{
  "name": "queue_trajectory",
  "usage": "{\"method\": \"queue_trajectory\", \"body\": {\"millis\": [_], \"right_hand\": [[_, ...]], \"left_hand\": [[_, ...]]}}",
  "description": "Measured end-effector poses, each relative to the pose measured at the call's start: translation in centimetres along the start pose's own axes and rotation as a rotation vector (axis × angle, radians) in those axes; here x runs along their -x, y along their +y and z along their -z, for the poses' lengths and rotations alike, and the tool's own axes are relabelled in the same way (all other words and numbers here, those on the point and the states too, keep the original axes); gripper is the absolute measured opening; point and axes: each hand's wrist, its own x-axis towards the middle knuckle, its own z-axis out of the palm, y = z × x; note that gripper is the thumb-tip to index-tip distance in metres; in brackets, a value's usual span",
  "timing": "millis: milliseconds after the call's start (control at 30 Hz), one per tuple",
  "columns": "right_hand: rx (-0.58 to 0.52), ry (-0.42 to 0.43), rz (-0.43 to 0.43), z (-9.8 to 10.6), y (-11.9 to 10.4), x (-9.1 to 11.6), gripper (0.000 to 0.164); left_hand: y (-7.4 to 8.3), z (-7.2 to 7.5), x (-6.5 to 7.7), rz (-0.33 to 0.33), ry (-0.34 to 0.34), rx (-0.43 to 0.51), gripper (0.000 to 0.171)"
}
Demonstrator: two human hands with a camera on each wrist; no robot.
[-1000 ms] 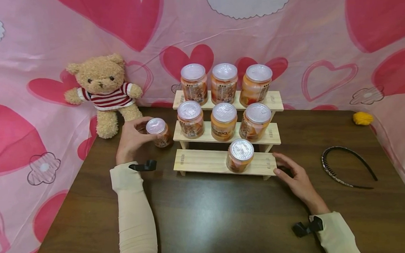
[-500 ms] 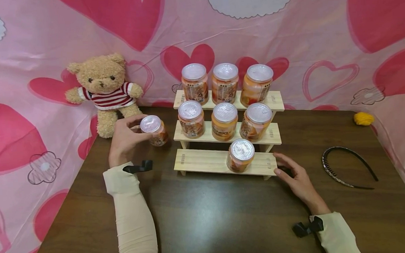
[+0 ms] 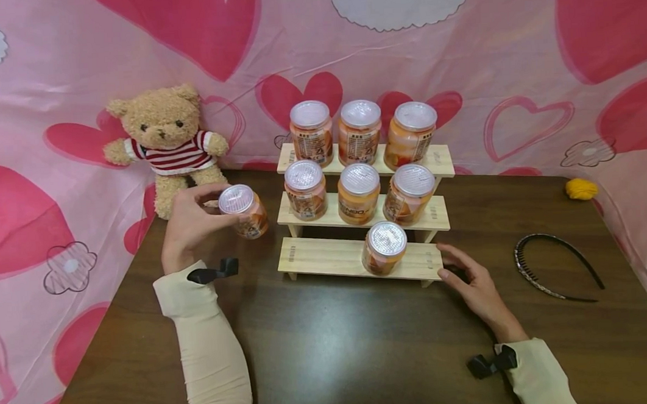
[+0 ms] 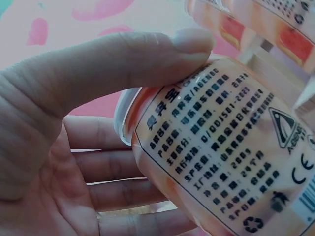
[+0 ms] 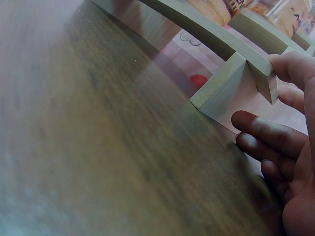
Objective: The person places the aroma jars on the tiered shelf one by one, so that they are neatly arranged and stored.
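Note:
My left hand [image 3: 193, 224] holds a jar [image 3: 252, 221] with a clear ridged lid and an orange printed label, left of the wooden tiered stand [image 3: 326, 260]. In the left wrist view the thumb [image 4: 189, 49] lies across the jar [image 4: 221, 147], with the fingers on its other side. The jar leans toward the hand; whether its base touches the table cannot be told. My right hand [image 3: 473, 285] holds the right end of the stand's lowest shelf between thumb and forefinger. In the right wrist view its other fingers [image 5: 261, 132] hang below the shelf end, loosely bent.
Similar jars fill the stand's upper two tiers, among them a middle jar [image 3: 358, 194]; one jar [image 3: 384, 249] stands on the lowest shelf. A teddy bear [image 3: 169, 149] sits behind my left hand. A black headband [image 3: 557, 266] and yellow bundle [image 3: 579, 188] lie right.
My left hand has moved left with the jar, away from the stand, and the jar has tilted toward the hand. The right hand and the stand have stayed in place.

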Motion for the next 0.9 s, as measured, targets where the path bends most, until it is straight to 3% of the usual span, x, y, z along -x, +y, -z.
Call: {"method": "queue_trajectory", "body": {"millis": [267, 533, 900], "right_hand": [[0.008, -0.001, -0.003, 0.0, 0.1, 0.0, 0.048], [0.009, -0.005, -0.010, 0.1, 0.0, 0.0, 0.048], [0.014, -0.008, -0.009, 0.1, 0.0, 0.0, 0.048]], "left_hand": [[1.4, 0.3, 0.9, -0.027, 0.002, 0.031, 0.062], [2.8, 0.3, 1.5, -0.143, -0.015, 0.047, 0.060], [4.7, -0.8, 2.2, -0.208, -0.105, 0.039, 0.056]]}}
